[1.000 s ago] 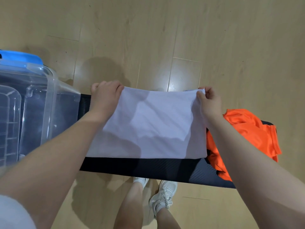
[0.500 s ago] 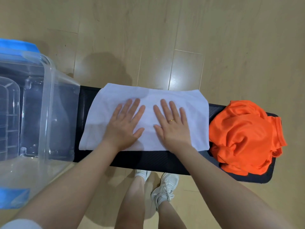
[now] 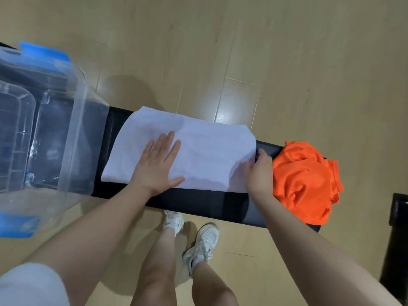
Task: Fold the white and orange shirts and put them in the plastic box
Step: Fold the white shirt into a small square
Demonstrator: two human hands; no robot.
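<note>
While the white shirt [image 3: 183, 153] lies folded flat across the middle of the black counter [image 3: 198, 202], left hand [image 3: 157, 167] rests on it palm down, fingers spread, nothing gripped. Right hand [image 3: 259, 173] is curled closed on the shirt's right edge, fingers pinching the cloth. Orange shirt [image 3: 304, 180] sits crumpled at the counter's right end, just beside the right hand. Clear plastic box [image 3: 72, 129] stands on the left end.

Head view; steeply downward; close over bench [image 3: 198, 199]
</note>
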